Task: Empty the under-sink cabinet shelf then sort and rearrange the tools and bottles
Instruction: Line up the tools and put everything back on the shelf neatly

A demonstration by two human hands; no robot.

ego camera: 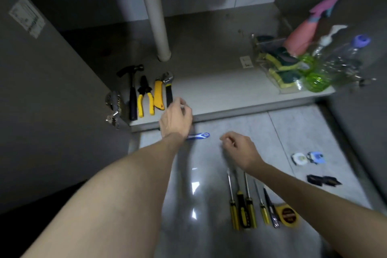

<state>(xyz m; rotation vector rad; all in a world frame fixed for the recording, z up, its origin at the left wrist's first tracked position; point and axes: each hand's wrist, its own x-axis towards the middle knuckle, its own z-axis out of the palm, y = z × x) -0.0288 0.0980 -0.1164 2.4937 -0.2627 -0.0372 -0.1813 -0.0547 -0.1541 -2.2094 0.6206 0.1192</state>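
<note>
Left hand (176, 117) gripping a blue-handled tool (199, 135) (partly hidden) at the shelf (230, 98) edge; right hand (238, 148) loosely curled, empty.

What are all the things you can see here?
hammer: 1, black, shelf left
pliers: 1, yellow-black, beside hammer
knife: 1, yellow, beside pliers
wrench: 1, black-silver, shelf
pipe: 1, white, shelf back
sponges: several, yellow-green, shelf right
bottles: about four, pink, green, clear, shelf right
screwdrivers: about five, yellow-black, floor
tape measure: 1, yellow, floor
blue tool: 1, floor
left hand: at wrench handle
right hand: above floor
</note>
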